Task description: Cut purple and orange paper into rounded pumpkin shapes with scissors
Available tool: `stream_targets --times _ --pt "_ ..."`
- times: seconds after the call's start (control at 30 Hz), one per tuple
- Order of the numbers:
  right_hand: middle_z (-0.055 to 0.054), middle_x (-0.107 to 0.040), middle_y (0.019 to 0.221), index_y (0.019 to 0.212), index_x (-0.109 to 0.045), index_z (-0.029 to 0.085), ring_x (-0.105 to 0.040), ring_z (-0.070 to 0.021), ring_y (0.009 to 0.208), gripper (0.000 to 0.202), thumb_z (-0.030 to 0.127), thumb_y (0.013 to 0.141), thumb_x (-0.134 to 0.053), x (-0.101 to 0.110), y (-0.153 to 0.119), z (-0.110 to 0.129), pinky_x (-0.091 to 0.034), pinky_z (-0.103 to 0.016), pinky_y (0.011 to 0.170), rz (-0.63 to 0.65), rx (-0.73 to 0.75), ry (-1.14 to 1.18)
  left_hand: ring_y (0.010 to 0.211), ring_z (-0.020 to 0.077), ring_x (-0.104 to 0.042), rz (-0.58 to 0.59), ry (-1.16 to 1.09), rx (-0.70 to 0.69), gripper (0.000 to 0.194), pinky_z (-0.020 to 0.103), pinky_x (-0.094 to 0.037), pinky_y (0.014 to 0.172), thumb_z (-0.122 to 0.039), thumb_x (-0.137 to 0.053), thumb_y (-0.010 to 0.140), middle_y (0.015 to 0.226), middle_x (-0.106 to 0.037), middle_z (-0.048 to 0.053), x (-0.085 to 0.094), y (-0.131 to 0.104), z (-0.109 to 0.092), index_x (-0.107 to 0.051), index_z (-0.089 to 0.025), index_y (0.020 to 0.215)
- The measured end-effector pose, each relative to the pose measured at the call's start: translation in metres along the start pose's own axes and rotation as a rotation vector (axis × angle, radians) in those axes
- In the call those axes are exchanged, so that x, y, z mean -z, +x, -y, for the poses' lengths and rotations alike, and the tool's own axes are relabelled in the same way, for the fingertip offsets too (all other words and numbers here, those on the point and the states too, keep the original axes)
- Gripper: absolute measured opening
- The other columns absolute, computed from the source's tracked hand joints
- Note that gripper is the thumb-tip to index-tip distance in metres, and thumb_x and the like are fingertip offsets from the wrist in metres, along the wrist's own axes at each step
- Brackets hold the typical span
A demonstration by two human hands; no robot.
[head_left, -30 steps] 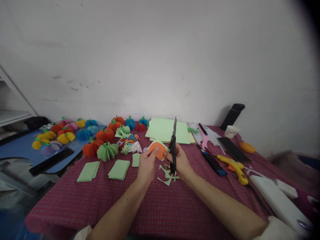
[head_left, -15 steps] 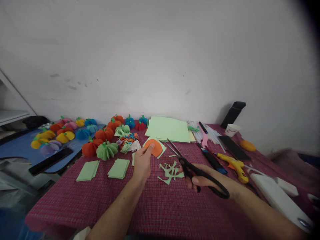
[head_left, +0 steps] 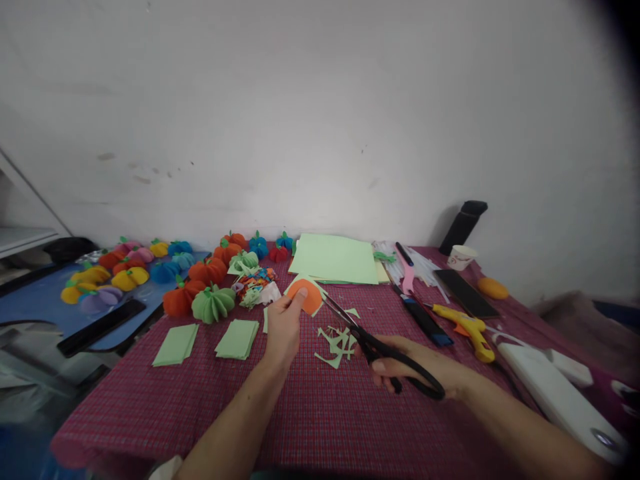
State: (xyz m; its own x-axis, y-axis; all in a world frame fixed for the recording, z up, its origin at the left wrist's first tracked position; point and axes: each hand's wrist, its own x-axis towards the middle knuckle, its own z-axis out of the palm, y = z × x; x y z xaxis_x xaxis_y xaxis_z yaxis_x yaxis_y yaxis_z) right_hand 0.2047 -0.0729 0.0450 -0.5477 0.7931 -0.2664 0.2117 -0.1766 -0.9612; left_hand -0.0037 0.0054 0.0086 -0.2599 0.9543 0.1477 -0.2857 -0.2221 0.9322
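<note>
My left hand (head_left: 286, 319) pinches a rounded orange piece (head_left: 311, 297) laid over pale green paper (head_left: 292, 285), whose edge shows around it. In my right hand (head_left: 400, 365) are black-handled scissors (head_left: 370, 341). Their blades point up and left and meet the right edge of the green paper. Curved green paper offcuts (head_left: 336, 345) lie on the cloth below the blades. Two small stacks of green paper, a nearer-middle stack (head_left: 238, 338) and a left stack (head_left: 175, 344), lie left of my left hand.
Paper pumpkins (head_left: 209, 271) in several colours stand at the left, beside a pile of scraps (head_left: 256, 287). Large green sheets (head_left: 336, 259) lie at the back. On the right are a yellow glue gun (head_left: 467, 328), a cutter (head_left: 425, 320), a paper cup (head_left: 461, 257) and a dark phone (head_left: 465, 293).
The scissors have moved left, and their blades now reach the green paper's edge. A fresh offcut lies on the cloth near the blades. My left hand has barely moved.
</note>
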Motion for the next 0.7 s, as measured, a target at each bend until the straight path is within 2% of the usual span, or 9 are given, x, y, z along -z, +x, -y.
stream_targets --times 0.2,0.4,0.7 --pt "-0.001 -0.053 0.069 0.1 -0.051 0.012 -0.05 -0.0085 0.056 0.039 0.039 0.073 -0.058 0.0 0.003 0.0 -0.037 -0.021 0.051 0.021 0.008 -0.004 0.055 0.0099 -0.049 -0.007 -0.126 0.019 0.023 0.022 -0.038 0.056 -0.033 -0.066 0.061 0.056 -0.056 -0.002 -0.003 -0.001 -0.003 -0.065 -0.011 0.068" --pt "-0.001 -0.053 0.07 0.099 -0.05 0.011 -0.049 -0.0081 0.056 0.036 0.036 0.074 -0.058 0.0 0.0 0.002 -0.038 -0.021 0.051 0.017 0.009 -0.014 0.059 0.0105 -0.052 0.049 -0.226 0.049 0.022 0.023 -0.04 0.058 -0.031 -0.065 0.062 0.066 -0.062 0.002 -0.003 -0.002 -0.006 -0.065 -0.011 0.071" --pt "-0.002 -0.054 0.069 0.097 -0.05 0.012 -0.049 -0.0083 0.055 0.033 0.035 0.075 -0.058 -0.002 -0.001 0.0 -0.037 -0.022 0.051 0.05 0.016 0.031 0.058 0.0096 -0.054 0.068 -0.259 0.082 0.017 0.023 -0.041 0.059 -0.027 -0.066 0.063 0.063 -0.062 0.0 -0.005 -0.003 -0.01 -0.065 -0.012 0.07"
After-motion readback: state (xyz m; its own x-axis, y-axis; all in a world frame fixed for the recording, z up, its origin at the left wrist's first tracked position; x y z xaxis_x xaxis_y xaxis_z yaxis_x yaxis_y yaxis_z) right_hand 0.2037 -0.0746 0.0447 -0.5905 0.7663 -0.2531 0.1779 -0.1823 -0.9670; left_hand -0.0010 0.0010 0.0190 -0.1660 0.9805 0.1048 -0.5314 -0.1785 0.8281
